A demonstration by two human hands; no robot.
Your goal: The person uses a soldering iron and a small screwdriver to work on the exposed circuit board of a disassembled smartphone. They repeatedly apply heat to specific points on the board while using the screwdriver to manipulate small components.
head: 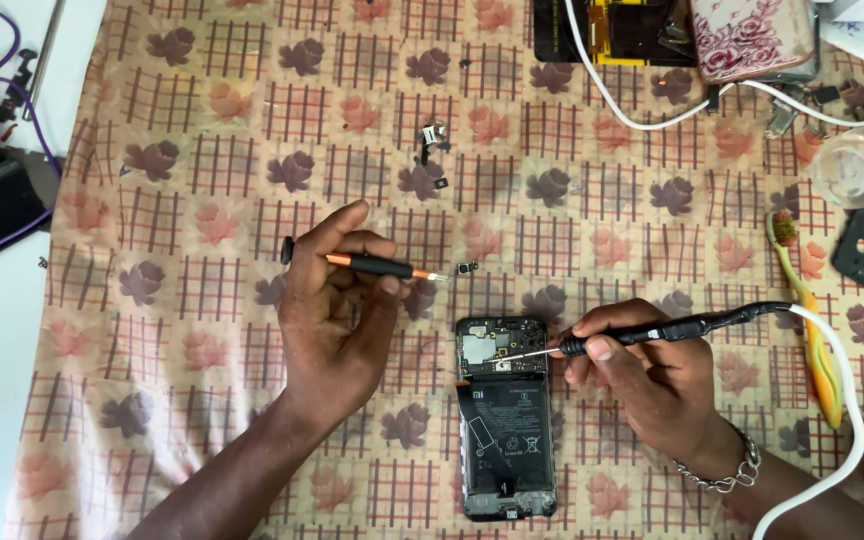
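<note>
The opened phone [505, 415] lies nearest the viewer on the patterned cloth [202, 130], back cover off, its long axis running away from the viewer, battery toward the near end and circuit board at the far end; the right forearm comes in from the lower right corner with a metal bracelet [727, 472] at the wrist; the right hand [652, 375] rests just right of the phone, fingers curled closed around a black probe tool [672, 330] held like a pen; the tool lies nearly level, its thin metal tip pointing left and touching the board near the phone's far end, while its white cable [847, 400] loops off the back and down to the right; the left forearm rises from the bottom edge left of centre; the left hand [332, 310] sits left of the phone, apart from it, fingers closed in a pinch on a small screwdriver [367, 262] with a black and orange shaft; the screwdriver lies level, tip pointing right, ending just short of a tiny dark part [467, 267] on the cloth; a yellow and green toothbrush [812, 330] lies at the right, lengthwise away from the viewer; farther off, small loose metal parts [434, 140] sit near the cloth's middle; a clear container [862, 165] stands at the far right.
</note>
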